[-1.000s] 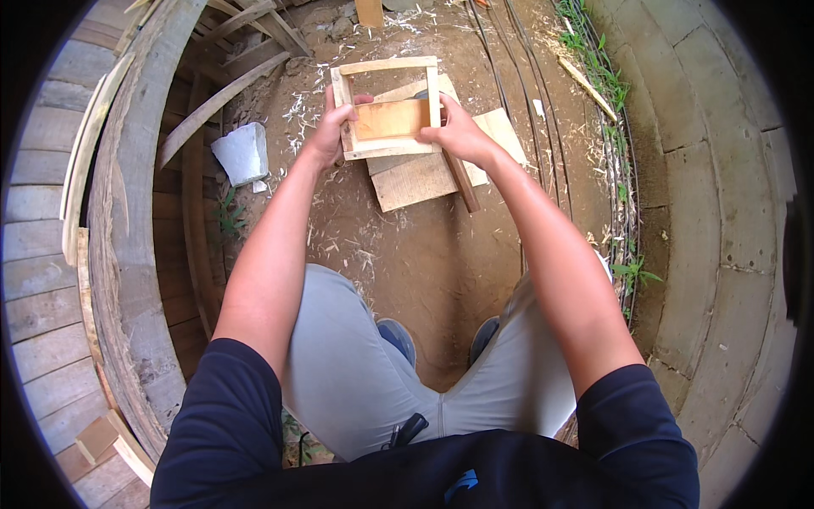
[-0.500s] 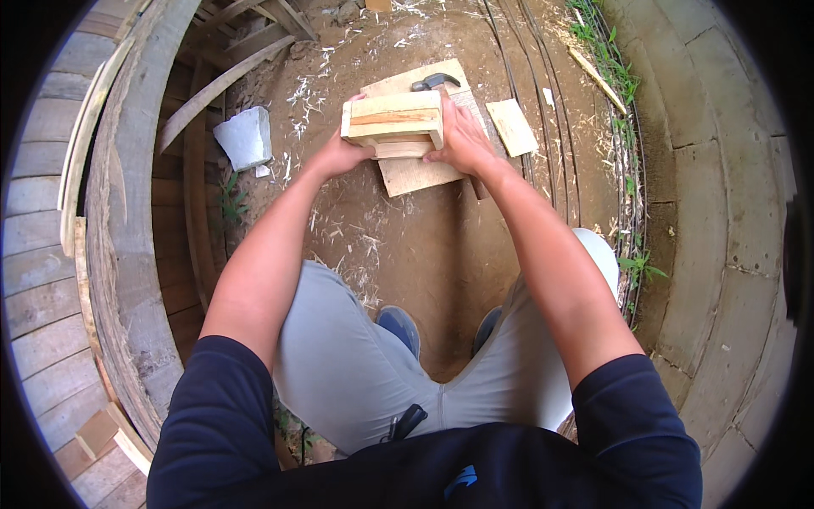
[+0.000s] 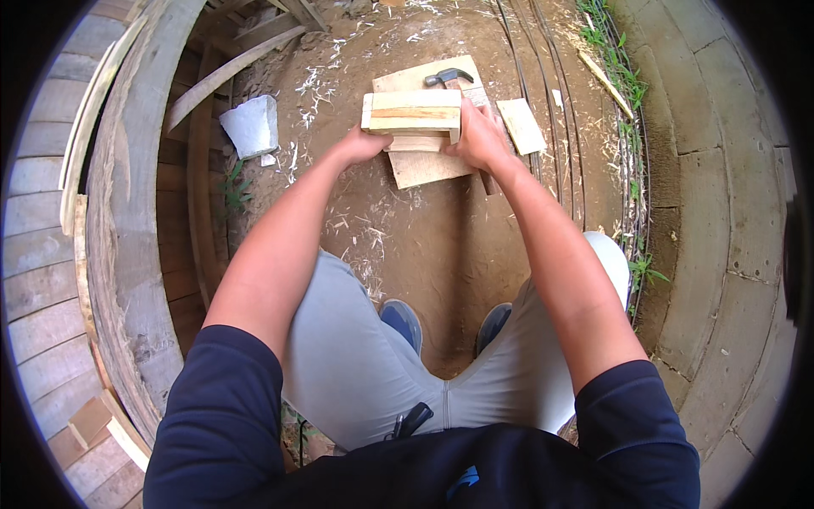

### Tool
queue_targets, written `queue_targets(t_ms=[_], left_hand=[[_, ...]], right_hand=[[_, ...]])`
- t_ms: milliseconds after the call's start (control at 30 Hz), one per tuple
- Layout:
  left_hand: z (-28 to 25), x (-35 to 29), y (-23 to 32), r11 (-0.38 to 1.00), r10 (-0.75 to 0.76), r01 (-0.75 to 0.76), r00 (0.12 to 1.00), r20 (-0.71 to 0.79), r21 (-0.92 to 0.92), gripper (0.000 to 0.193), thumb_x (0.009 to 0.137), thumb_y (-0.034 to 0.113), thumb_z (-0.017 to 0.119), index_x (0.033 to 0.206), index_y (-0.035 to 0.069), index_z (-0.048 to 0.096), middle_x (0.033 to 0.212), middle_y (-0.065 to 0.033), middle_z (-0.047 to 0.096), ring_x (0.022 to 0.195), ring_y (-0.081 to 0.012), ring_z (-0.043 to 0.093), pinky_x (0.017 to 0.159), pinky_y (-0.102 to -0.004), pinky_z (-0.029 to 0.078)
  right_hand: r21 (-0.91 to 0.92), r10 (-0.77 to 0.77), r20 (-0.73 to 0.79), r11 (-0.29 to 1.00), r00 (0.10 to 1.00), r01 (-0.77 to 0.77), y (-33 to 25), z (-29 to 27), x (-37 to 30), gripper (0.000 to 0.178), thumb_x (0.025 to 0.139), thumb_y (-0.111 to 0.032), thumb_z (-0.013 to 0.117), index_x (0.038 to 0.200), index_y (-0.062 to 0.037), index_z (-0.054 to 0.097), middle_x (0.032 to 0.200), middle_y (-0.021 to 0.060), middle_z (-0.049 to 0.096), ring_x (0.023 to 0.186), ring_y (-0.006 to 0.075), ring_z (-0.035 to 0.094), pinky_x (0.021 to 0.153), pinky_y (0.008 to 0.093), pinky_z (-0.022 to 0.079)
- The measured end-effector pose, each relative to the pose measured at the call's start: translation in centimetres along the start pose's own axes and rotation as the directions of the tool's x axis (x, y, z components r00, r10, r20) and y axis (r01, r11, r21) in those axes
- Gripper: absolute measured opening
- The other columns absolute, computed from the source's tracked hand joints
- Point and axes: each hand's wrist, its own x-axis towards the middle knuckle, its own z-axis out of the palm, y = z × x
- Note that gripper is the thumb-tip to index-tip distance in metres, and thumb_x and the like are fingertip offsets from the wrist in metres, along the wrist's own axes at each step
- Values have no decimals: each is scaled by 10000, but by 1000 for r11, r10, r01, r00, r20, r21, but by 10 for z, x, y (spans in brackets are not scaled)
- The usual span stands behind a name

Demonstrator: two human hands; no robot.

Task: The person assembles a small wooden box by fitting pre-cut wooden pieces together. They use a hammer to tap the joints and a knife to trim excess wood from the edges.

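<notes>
Between my two hands is a small wooden box made of pale boards, with a darker streak along its upper face. My left hand grips its lower left corner, thumb toward the near side. On the opposite end my right hand is closed round it, fingers partly hidden behind. Beneath it lies a flat pale board on the dirt. A claw hammer rests on that board at the far right; its handle passes behind my right hand and reappears below.
A small wood offcut lies right of the board, beside dark rods. At left are a white stone block, a leaning curved plank and a thick timber beam. A block wall runs along the right. Wood shavings litter the ground.
The box and both hands have shifted slightly right in the picture, and the surroundings have shifted a little too. My hands still hold the box at both ends.
</notes>
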Motion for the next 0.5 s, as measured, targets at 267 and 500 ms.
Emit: queue_targets(t_ms=[267, 500], left_hand=[[-14, 3, 23, 990, -99, 96, 995, 26, 101, 413, 851, 332, 576, 1081, 10, 697, 1185, -142, 670, 1065, -233, 594, 933, -377, 441], [-6, -1, 38, 988, -57, 54, 998, 17, 142, 348, 842, 320, 555, 933, 10, 687, 940, -132, 679, 897, -215, 570, 821, -383, 437]], right_hand=[[80, 124, 112, 988, 986, -134, 5, -9, 17, 965, 577, -280, 941, 1382, -60, 457, 1252, 240, 625, 1255, 410, 507, 1079, 487, 398], [53, 98, 149, 993, 984, -107, 20, -9, 14, 960, 576, -288, 935, 1361, -38, 443, 1282, 222, 601, 1280, 398, 480, 1102, 488, 364]])
